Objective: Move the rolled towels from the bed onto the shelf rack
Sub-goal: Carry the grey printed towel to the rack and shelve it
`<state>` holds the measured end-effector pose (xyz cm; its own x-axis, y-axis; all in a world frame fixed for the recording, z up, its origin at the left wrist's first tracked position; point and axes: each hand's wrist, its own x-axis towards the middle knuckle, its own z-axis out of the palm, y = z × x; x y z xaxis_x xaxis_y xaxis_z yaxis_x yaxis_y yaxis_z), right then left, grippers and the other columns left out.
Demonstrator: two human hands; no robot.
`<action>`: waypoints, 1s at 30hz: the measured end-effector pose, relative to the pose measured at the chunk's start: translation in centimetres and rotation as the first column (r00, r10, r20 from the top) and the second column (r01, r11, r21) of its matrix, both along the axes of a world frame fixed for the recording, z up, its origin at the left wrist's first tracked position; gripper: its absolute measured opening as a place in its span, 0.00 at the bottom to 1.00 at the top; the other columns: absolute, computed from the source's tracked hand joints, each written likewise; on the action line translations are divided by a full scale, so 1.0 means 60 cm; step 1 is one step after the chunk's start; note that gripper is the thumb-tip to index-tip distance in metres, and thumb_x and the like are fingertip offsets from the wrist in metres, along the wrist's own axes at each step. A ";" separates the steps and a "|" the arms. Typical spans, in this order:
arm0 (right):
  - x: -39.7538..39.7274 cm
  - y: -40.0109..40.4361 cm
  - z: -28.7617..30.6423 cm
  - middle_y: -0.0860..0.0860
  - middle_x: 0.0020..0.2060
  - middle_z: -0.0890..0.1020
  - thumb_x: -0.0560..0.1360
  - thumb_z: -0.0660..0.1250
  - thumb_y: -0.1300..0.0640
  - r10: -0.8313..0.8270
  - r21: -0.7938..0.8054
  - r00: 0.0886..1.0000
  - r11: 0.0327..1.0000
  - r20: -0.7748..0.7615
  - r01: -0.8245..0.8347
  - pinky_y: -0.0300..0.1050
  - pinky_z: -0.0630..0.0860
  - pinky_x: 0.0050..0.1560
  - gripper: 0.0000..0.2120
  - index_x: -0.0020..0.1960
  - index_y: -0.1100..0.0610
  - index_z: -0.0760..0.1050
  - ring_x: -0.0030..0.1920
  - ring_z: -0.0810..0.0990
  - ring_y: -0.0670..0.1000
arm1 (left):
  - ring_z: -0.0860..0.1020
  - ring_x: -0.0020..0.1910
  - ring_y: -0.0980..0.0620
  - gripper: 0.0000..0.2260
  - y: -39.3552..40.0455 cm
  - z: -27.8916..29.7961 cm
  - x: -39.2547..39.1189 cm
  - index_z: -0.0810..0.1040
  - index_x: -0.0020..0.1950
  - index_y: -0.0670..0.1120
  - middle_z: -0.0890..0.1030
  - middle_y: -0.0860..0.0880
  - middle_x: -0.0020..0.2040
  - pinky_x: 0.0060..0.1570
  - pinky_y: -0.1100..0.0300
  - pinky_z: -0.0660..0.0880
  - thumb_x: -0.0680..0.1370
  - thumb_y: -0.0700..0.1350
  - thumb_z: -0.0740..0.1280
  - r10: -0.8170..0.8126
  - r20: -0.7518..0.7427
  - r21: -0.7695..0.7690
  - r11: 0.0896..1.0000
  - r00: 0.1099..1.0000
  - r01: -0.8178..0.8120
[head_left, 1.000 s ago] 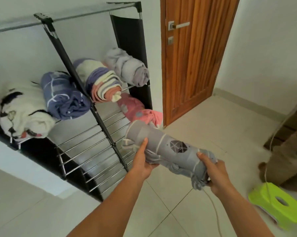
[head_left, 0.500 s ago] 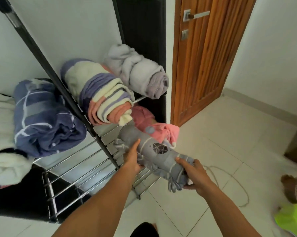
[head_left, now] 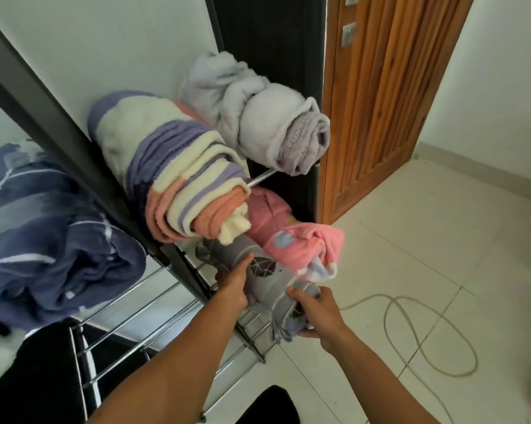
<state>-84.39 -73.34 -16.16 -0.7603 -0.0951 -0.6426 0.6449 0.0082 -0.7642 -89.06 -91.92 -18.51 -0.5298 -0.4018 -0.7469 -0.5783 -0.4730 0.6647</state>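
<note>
A: Rack status, sweep from 9 o'clock across.

B: Navy towel with white lines at 9 o'clock, lying on the upper chrome rods of the shelf rack. Black diagonal frame bar just right of it. Past the bar, striped towel, cream, purple and peach, rolled, open end facing the camera. Pale lilac towel at its 1 o'clock, touching it, same tier.

A: Lower tier?

B: Pink towel under the striped one, rolled end pointing toward 4 o'clock. Grey towel with a dark leaf print lies just beside it, at its 7 o'clock, touching it, far end tucked under the striped roll, on the lower rods.

A: Hands?

B: Left hand closed on the grey roll's left side, thumb across the top. Right hand clamped around its near end, fingers wrapped under, loose fabric hanging from the grip. Can't tell if the roll's full weight is on the rods.

A: Anything else?

B: Wooden door at 1 o'clock, shut. Light cord looped on the tiled floor at 4 o'clock.
</note>
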 end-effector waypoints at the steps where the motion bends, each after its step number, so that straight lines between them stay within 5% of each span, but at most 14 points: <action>1: 0.000 -0.003 -0.001 0.55 0.55 0.79 0.65 0.75 0.46 0.021 -0.006 1.000 1.000 0.020 -0.021 0.55 0.84 0.39 0.30 0.60 0.55 0.68 0.51 0.82 0.56 | 0.79 0.55 0.39 0.52 0.005 0.007 0.008 0.65 0.73 0.51 0.76 0.40 0.66 0.41 0.37 0.80 0.52 0.60 0.81 -0.063 0.057 0.039 0.997 0.996 0.061; 3: 0.000 -0.010 0.000 0.56 0.55 0.79 0.63 0.76 0.46 0.055 -0.018 0.997 0.998 0.051 -0.054 0.58 0.84 0.41 0.31 0.60 0.56 0.68 0.51 0.82 0.57 | 0.78 0.53 0.40 0.45 0.014 0.025 0.024 0.64 0.73 0.51 0.77 0.41 0.66 0.35 0.45 0.78 0.60 0.59 0.78 -0.159 0.124 0.082 0.985 0.979 0.150; 5: 0.001 -0.015 0.000 0.56 0.53 0.80 0.65 0.75 0.49 0.062 -0.030 0.997 0.998 0.045 -0.060 0.58 0.84 0.41 0.28 0.60 0.57 0.69 0.49 0.83 0.56 | 0.76 0.58 0.39 0.39 0.013 0.032 0.028 0.64 0.73 0.48 0.75 0.42 0.67 0.40 0.44 0.76 0.66 0.56 0.76 -0.129 0.119 0.052 0.991 0.984 0.124; 8: 0.003 -0.024 0.001 0.54 0.49 0.80 0.71 0.72 0.55 0.043 -0.070 0.998 0.997 0.036 -0.040 0.53 0.83 0.40 0.21 0.60 0.58 0.69 0.45 0.82 0.53 | 0.77 0.60 0.38 0.44 0.010 0.033 0.024 0.65 0.71 0.48 0.76 0.42 0.65 0.56 0.34 0.75 0.60 0.54 0.80 -0.033 0.058 -0.014 0.999 0.998 0.034; 14: -0.023 -0.073 -0.003 0.52 0.49 0.78 0.73 0.70 0.56 -0.014 -0.164 0.999 0.986 0.037 0.020 0.50 0.82 0.42 0.19 0.60 0.56 0.67 0.44 0.80 0.49 | 0.78 0.59 0.39 0.58 -0.045 -0.012 -0.031 0.63 0.74 0.52 0.75 0.42 0.67 0.57 0.38 0.77 0.45 0.62 0.77 0.063 -0.035 -0.185 0.980 0.997 -0.069; 19: -0.035 -0.116 -0.022 0.54 0.50 0.81 0.76 0.67 0.55 0.081 -0.182 0.988 0.982 0.128 -0.057 0.49 0.81 0.45 0.20 0.64 0.57 0.66 0.42 0.81 0.50 | 0.75 0.65 0.40 0.35 -0.044 0.046 -0.024 0.63 0.74 0.40 0.73 0.42 0.69 0.65 0.45 0.73 0.72 0.49 0.73 -0.079 0.083 -0.217 0.972 0.993 0.096; 21: -0.029 -0.118 -0.029 0.51 0.44 0.79 0.77 0.64 0.57 0.138 -0.157 0.976 0.981 0.170 -0.111 0.47 0.78 0.41 0.20 0.66 0.57 0.65 0.37 0.78 0.48 | 0.77 0.62 0.40 0.31 -0.044 0.041 -0.013 0.64 0.73 0.39 0.75 0.39 0.67 0.62 0.45 0.75 0.74 0.44 0.71 -0.147 0.125 -0.212 0.962 0.981 0.171; 25: -0.015 -0.099 -0.023 0.50 0.52 0.79 0.77 0.64 0.56 0.171 -0.159 0.970 0.977 0.173 -0.144 0.49 0.75 0.49 0.20 0.68 0.54 0.66 0.52 0.77 0.50 | 0.78 0.62 0.40 0.26 -0.028 0.046 0.012 0.65 0.73 0.39 0.76 0.39 0.67 0.60 0.49 0.77 0.76 0.38 0.66 -0.205 0.117 -0.289 0.929 0.972 0.231; 30: 0.019 -0.037 0.034 0.49 0.48 0.77 0.75 0.67 0.54 0.177 -0.138 0.975 0.978 0.135 -0.158 0.47 0.76 0.47 0.21 0.66 0.55 0.69 0.50 0.77 0.50 | 0.76 0.64 0.41 0.27 0.009 0.070 0.044 0.70 0.71 0.41 0.73 0.40 0.69 0.58 0.51 0.78 0.72 0.44 0.66 -0.393 0.316 -0.469 0.726 0.863 0.502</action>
